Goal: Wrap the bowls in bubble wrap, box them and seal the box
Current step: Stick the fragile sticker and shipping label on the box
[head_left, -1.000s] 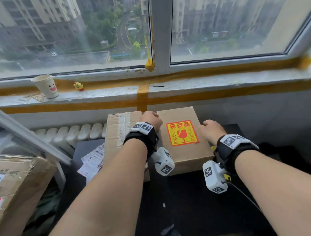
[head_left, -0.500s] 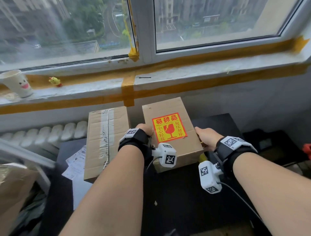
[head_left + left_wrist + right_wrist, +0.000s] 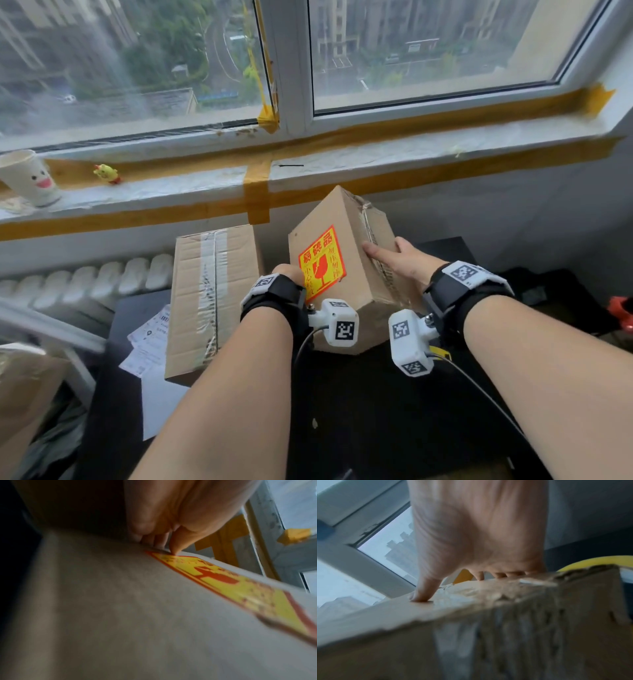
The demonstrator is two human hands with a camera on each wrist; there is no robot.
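A closed brown cardboard box (image 3: 329, 219) with a yellow-and-red fragile sticker (image 3: 322, 263) is tipped up on the black table (image 3: 376, 411), with its taped seam side turned toward the right. My left hand (image 3: 291, 272) grips its left edge. In the left wrist view the left hand's thumb (image 3: 176, 550) presses by the sticker (image 3: 240, 588) and its fingers curl over the edge. My right hand (image 3: 400, 260) holds the seam side. In the right wrist view its thumb (image 3: 423, 592) presses on the cardboard (image 3: 471, 628) and its fingers wrap over the far edge. No bowls or bubble wrap show.
A second taped box (image 3: 212, 294) lies just left, with paper slips (image 3: 147, 339) beside it. A yellow tape roll (image 3: 590, 561) peeks out behind the held box. A paper cup (image 3: 30, 178) and a yellow toy (image 3: 108, 173) stand on the windowsill. More cardboard (image 3: 20, 394) sits at far left.
The box lay flat on the table. Both hands have slid down its sides and tipped it up, so its seam side now faces right.
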